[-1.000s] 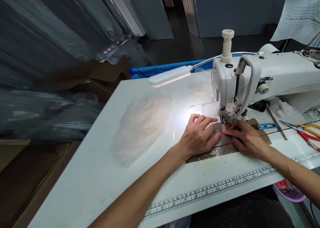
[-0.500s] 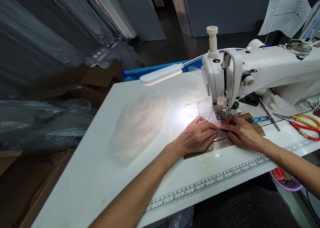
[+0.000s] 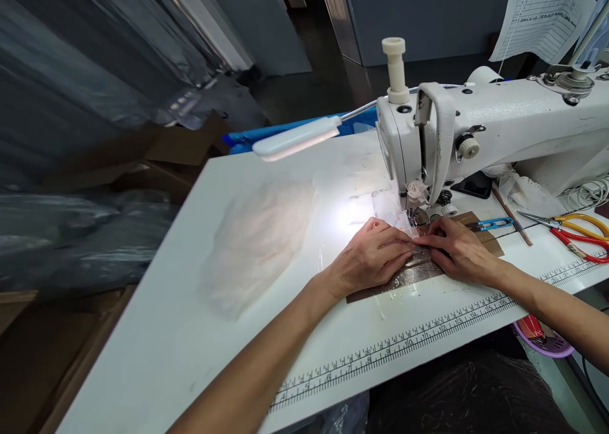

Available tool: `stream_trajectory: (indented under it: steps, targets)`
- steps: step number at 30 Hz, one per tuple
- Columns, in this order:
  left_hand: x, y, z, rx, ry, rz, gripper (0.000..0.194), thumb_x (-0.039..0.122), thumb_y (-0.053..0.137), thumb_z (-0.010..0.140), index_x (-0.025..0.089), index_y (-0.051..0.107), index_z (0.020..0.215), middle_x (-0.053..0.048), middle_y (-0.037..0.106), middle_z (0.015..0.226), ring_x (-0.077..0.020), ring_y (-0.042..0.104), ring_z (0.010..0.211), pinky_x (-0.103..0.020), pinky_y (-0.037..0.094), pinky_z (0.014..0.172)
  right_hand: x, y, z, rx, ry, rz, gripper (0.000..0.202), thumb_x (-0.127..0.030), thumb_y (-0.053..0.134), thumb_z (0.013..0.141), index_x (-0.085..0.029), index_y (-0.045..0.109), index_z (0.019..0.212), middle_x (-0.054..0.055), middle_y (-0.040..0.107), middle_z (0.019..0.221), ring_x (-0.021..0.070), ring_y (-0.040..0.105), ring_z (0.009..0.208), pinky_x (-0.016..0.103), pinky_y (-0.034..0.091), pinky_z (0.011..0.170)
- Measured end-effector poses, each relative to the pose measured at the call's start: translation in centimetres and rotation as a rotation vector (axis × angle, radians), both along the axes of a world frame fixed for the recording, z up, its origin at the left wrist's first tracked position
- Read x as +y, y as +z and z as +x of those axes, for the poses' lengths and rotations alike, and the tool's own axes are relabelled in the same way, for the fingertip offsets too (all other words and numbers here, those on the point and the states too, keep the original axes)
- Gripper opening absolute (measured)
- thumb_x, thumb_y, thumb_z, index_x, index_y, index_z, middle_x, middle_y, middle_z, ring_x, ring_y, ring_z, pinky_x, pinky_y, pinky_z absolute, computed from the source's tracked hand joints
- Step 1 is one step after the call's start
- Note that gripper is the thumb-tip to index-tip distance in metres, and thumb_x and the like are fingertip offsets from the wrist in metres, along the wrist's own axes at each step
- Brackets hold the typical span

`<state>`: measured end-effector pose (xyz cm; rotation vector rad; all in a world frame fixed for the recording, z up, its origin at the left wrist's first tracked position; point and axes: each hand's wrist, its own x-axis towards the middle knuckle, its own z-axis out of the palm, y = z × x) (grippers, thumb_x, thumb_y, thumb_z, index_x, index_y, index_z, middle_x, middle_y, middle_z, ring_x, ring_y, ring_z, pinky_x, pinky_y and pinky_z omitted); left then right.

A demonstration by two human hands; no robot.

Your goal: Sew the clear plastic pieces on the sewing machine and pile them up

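Observation:
A white sewing machine (image 3: 399,142) stands at the right, its needle area just beyond my fingertips. My left hand (image 3: 373,256) lies with fingers pressed together on the near-left side of a sheer fabric (image 3: 391,217) under the presser foot. My right hand (image 3: 459,250) pinches the fabric's edge from the right, its fingertips close to those of the left. Brown tape (image 3: 380,289) covers the machine bed beneath both hands. The part of the fabric between the fingers is mostly hidden.
A pale sheer cloth pile (image 3: 261,237) lies left on the white table (image 3: 166,332). A lamp (image 3: 297,137) shines above. Right of my hands are blue snips (image 3: 495,224), yellow-handled scissors (image 3: 583,224) and red-handled scissors (image 3: 578,245). A purple basket (image 3: 554,348) hangs below the edge.
The view has shifted slightly, so the machine and lamp appear a little further left and higher. Both hands keep nearly the same place and grip at the fabric.

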<state>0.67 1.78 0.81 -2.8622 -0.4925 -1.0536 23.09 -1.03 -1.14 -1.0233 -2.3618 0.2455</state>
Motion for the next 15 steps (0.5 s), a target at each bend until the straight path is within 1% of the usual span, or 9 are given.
stream_trajectory:
  steps: [6,9,11,15]
  targets:
    - [-0.15,-0.18,-0.25,0.087,-0.015,0.05,0.013,0.013,0.053,0.091,0.017,0.064,0.085,-0.003,0.072,0.09,-0.0126,0.057,0.067,-0.032,0.047,0.064,0.04,0.12,-0.05,-0.013,0.0,-0.026,0.034,-0.018,0.044,0.093,-0.022,0.068,0.117,0.009,0.056,0.099,0.0185,0.055,0.091,0.036,0.051,0.083]
    - [-0.26,-0.09,-0.42,0.143,0.002,0.044,0.017,0.012,0.052,0.091,0.017,0.064,0.081,-0.005,0.072,0.096,-0.0125,0.057,0.067,-0.033,0.047,0.064,0.03,0.16,-0.04,-0.013,0.0,-0.033,0.035,-0.018,0.045,0.092,-0.021,0.068,0.117,0.01,0.057,0.101,0.019,0.055,0.092,0.036,0.051,0.083]
    - [-0.3,-0.06,-0.48,0.16,0.005,0.029,0.017,0.013,0.051,0.092,0.017,0.065,0.082,-0.007,0.071,0.098,-0.0131,0.058,0.068,-0.033,0.048,0.064,0.02,0.21,-0.04,-0.006,0.005,-0.031,0.035,-0.018,0.044,0.092,-0.02,0.068,0.117,0.01,0.056,0.101,0.0194,0.055,0.092,0.037,0.051,0.083]
    - [-0.29,-0.13,-0.45,0.144,-0.002,-0.007,0.016,0.015,0.051,0.093,0.017,0.066,0.09,-0.006,0.072,0.093,-0.014,0.06,0.07,-0.033,0.049,0.064,0.01,0.31,-0.07,-0.015,-0.001,-0.028,0.033,-0.021,0.043,0.095,-0.021,0.069,0.116,0.01,0.056,0.099,0.0188,0.055,0.091,0.037,0.052,0.083]
